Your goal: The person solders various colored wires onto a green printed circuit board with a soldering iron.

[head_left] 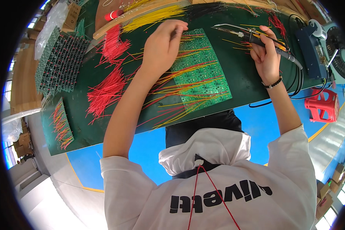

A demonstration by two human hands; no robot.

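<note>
A green circuit board panel lies on the dark green table in front of me. Rows of red and yellow wires are attached to it and trail off its left side. Above its far left corner is my left hand, fingers pinched together; whatever is between the fingertips is hidden. My right hand grips a black soldering iron with a thin curved metal tube alongside, its tip pointing left, just beyond the panel's far right corner. Loose yellow wires lie beneath the iron.
Piles of red wires lie left of my arm; yellow wires and black wires lie along the far edge. Stacked boards and a wired board are at left. A blue machine and fan stand right, above a red stool.
</note>
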